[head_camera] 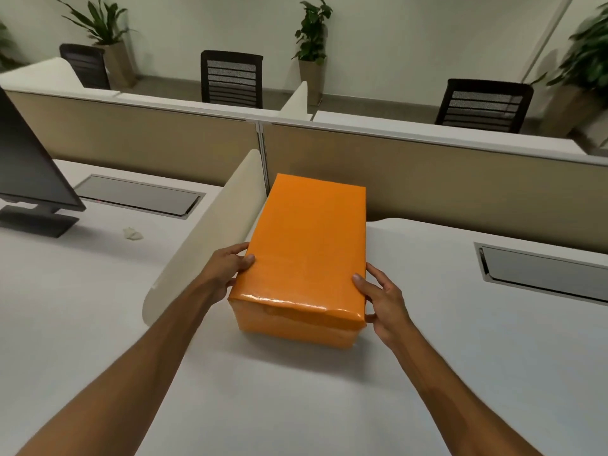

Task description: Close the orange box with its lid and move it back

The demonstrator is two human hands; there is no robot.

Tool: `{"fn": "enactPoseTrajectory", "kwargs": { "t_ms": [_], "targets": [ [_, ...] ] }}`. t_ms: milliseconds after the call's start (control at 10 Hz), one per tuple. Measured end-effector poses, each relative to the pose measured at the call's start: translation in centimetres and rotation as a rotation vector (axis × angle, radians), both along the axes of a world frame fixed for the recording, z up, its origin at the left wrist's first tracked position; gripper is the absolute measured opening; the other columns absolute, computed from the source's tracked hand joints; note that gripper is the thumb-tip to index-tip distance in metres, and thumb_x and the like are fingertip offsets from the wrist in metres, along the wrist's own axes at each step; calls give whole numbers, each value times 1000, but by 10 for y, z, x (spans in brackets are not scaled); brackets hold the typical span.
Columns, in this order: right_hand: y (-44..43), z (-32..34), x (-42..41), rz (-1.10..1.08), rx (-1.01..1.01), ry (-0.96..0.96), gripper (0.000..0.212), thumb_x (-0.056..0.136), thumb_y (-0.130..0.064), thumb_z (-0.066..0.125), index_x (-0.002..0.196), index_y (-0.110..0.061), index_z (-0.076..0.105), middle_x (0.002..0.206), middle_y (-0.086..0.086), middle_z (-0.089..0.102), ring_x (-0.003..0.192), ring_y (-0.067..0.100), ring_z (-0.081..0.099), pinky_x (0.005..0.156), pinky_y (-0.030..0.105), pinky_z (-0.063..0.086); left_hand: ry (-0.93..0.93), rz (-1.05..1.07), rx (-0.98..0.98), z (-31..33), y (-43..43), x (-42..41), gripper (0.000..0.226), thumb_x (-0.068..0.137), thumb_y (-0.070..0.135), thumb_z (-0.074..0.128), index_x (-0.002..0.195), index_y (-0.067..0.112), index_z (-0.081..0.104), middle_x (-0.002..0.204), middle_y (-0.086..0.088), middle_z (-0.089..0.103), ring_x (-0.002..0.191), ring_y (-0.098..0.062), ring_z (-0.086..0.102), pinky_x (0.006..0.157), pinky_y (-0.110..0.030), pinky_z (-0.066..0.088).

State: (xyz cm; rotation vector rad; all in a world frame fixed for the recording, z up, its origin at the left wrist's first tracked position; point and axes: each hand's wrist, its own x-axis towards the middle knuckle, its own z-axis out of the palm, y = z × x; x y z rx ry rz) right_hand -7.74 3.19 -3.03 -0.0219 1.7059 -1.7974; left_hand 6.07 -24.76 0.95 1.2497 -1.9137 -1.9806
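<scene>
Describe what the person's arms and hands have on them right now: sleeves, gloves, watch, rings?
Both forearms are bare up to the frame edge, no sleeves showing. The left hand and right hand wear no gloves, and no watch, bracelet or ring is visible.

Plain orange box (pixel 306 245), white desk (pixel 296 399), black slatted chairs (pixel 232 79).

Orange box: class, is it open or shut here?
Shut. The lid sits squarely over the orange box, its rim overlapping the front wall. Both hands, left and right, hold its sides.
</scene>
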Motion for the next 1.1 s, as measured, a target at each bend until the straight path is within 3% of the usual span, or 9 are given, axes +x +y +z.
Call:
{"fn": "enactPoseTrajectory", "kwargs": {
  "t_ms": [200,600,700,800,900,1100],
  "targets": [
    [-37,-2,-17,0,7,22,62,88,-33,71,145,-31,45,122,-5,64,103,20,64,68,40,57,1,4,-19,-8,-38,-23,49,96,15,57,144,20,49,137,-10,58,114,-29,55,92,-45,44],
    [-66,-6,-36,7,32,73,61,90,-35,68,145,-32,44,118,-8,62,98,14,64,64,35,57,-25,-46,-77,-12,-68,-45,50,99,22,52,148,22,43,141,-9,55,112,-29,55,92,-46,45],
    [-66,-6,-38,6,55,90,63,88,-38,70,145,-32,44,126,-2,61,100,19,64,67,39,58,-39,-69,-111,-9,-67,-45,50,100,23,51,149,21,42,143,-11,54,117,-32,56,98,-49,45],
    [-66,-5,-39,18,122,139,74,80,-49,72,146,-34,42,133,4,59,115,30,61,87,58,55,-68,-65,-203,-8,-62,-45,52,100,26,50,151,18,38,147,-12,51,126,-35,53,106,-53,41],
    [-66,2,-38,17,183,182,72,84,-49,68,148,-30,41,137,6,57,122,32,57,97,62,48,-122,-62,-387,-3,-53,-42,56,99,31,52,151,16,37,151,-13,47,131,-37,49,110,-55,38],
    [-50,12,-40,18,264,296,60,92,-45,63,146,-24,45,142,7,56,127,30,55,102,53,45,-109,-131,-703,10,-24,-33,58,99,32,52,151,11,35,152,-16,45,134,-38,47,108,-53,38]
  ]
}}
